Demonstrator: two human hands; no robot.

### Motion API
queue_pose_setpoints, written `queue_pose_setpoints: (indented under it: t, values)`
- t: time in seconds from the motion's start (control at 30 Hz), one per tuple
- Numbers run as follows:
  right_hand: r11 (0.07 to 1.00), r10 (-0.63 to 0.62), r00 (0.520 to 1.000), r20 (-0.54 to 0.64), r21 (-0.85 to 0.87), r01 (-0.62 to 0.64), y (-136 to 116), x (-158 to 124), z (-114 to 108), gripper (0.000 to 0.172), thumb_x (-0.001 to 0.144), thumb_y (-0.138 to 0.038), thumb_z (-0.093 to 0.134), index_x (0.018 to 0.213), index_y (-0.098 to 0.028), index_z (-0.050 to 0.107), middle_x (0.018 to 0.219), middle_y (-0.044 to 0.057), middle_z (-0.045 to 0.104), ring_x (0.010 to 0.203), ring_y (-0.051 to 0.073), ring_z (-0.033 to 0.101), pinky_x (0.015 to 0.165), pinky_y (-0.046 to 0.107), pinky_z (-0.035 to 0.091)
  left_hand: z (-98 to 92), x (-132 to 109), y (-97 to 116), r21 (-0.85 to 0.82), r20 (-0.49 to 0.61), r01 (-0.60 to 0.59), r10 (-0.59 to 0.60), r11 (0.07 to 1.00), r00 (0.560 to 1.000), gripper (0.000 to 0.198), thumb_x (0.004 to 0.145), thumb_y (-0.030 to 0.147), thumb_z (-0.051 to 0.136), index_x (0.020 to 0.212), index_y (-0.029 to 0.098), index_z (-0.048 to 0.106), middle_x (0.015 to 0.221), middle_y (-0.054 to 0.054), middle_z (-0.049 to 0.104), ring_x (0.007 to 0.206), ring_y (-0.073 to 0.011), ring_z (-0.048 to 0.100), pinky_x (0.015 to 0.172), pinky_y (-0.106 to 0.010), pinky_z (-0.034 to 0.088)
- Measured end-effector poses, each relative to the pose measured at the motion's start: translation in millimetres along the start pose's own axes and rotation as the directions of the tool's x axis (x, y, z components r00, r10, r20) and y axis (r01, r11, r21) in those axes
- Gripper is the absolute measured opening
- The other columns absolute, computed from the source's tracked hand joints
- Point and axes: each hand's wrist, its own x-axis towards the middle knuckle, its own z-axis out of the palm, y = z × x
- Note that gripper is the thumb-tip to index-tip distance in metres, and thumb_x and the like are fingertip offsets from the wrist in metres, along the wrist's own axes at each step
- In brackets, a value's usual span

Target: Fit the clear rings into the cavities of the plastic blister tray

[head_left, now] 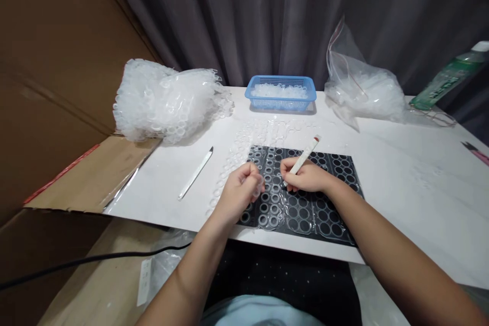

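A white pen-shaped tool (305,154) with a red end slants up out of my right hand (303,175), whose fingers are pinched round it. Its lower tip points down at a black sheet (282,234) with rows of clear plastic rings (300,212) on it. My left hand (244,186) is closed above the left part of that sheet, with a bit of clear ring-shaped plastic (258,186) between thumb and fingers. Left of the sheet, a second white pen-shaped tool (195,173) with a dark tip lies on the white table.
A heap of clear plastic ring sheets (164,102) stands at the back left. Behind the black sheet are a blue basket (280,105) of clear pieces and loose clear ring strips (263,132). A plastic bag (367,89) and a tilted green bottle (445,80) are back right. Cardboard (87,173) borders the left.
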Motion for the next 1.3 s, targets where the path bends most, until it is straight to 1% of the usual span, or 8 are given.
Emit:
queue_pose_setpoints:
  t: [0.1,0.23,0.47,0.73,0.83,0.93,1.1,1.3]
  values:
    - [1.000,-0.018,1.000,0.020,-0.003,0.018,0.8,0.4,-0.5,0.007,0.072,-0.015,0.048,0.069,-0.021,0.047,0.056,-0.003,0.059,0.051,0.012,0.058,0.046,0.021,0.045,-2.8,-0.3,-6.2,0.340,-0.072,-0.142,0.176,0.930,0.982,0.005,0.074,0.021,0.048,0.075,0.020,0.043,0.062,0.006,0.050,0.057,-0.0093,0.047,0.056,-0.021,0.039]
    - [1.000,-0.017,0.999,0.031,-0.015,0.017,2.2,0.7,-0.7,0.006,0.073,-0.015,0.048,0.071,-0.021,0.048,0.059,-0.003,0.061,0.053,0.012,0.058,0.047,0.021,0.044,-1.5,-3.9,-5.4,0.564,0.139,-0.275,0.239,0.778,0.961,0.019,0.079,0.016,0.041,0.087,0.020,0.058,0.072,0.003,0.061,0.065,-0.0122,0.055,0.064,-0.024,0.041]
    - [0.990,-0.065,0.997,0.029,-0.126,0.068,-0.2,0.2,-1.3,0.006,0.073,-0.016,0.048,0.070,-0.020,0.048,0.060,-0.003,0.060,0.058,0.012,0.058,0.052,0.021,0.042,11.2,-0.9,-0.7,0.829,0.301,-0.345,0.169,0.440,0.939,0.024,0.088,0.027,0.042,0.076,0.018,0.061,0.070,-0.003,0.058,0.066,-0.0155,0.055,0.060,-0.026,0.038]
    - [0.981,-0.051,0.998,0.048,-0.186,0.059,-7.5,-2.4,-3.0,0.007,0.072,-0.015,0.048,0.067,-0.020,0.045,0.060,-0.003,0.058,0.059,0.011,0.054,0.053,0.021,0.038,26.4,3.0,6.2,0.945,0.240,-0.240,0.028,0.221,0.970,0.021,0.084,0.028,0.044,0.079,0.018,0.062,0.074,-0.004,0.061,0.064,-0.0178,0.059,0.055,-0.026,0.038]
    - [0.971,-0.046,0.998,0.045,-0.235,0.055,-10.1,-3.0,-2.7,0.008,0.070,-0.015,0.048,0.066,-0.020,0.044,0.060,-0.003,0.057,0.059,0.012,0.053,0.053,0.022,0.037,21.2,3.0,7.0,0.926,0.232,-0.230,0.029,0.299,0.972,0.019,0.082,0.026,0.043,0.079,0.018,0.060,0.076,-0.004,0.062,0.066,-0.0180,0.058,0.057,-0.027,0.038]
    - [0.968,-0.030,0.998,0.049,-0.248,0.042,-11.1,-3.0,-2.2,0.008,0.071,-0.015,0.048,0.067,-0.020,0.043,0.061,-0.003,0.058,0.060,0.012,0.054,0.052,0.022,0.037,4.5,3.0,8.5,0.805,0.187,-0.188,0.060,0.563,0.981,0.020,0.083,0.030,0.042,0.076,0.018,0.056,0.068,-0.001,0.058,0.062,-0.0155,0.053,0.055,-0.025,0.035]
    - [0.993,0.006,0.998,0.066,-0.114,0.001,-7.8,-2.8,-1.7,0.008,0.073,-0.015,0.049,0.069,-0.020,0.045,0.063,-0.002,0.061,0.064,0.014,0.061,0.054,0.022,0.043,-25.7,7.2,12.3,0.373,-0.113,-0.058,0.108,0.926,0.988,0.020,0.080,0.032,0.041,0.068,0.018,0.049,0.057,0.004,0.043,0.053,-0.0104,0.040,0.050,-0.022,0.031]
    - [0.997,-0.009,0.992,0.128,0.071,0.000,-7.8,-5.4,1.6,0.007,0.077,-0.016,0.048,0.071,-0.020,0.047,0.059,-0.003,0.060,0.057,0.013,0.061,0.051,0.023,0.048,-31.6,3.7,8.4,0.517,-0.126,-0.079,0.167,0.852,0.978,0.038,0.082,0.042,0.049,0.055,0.017,0.043,0.051,0.005,0.038,0.052,-0.0090,0.037,0.052,-0.022,0.029]
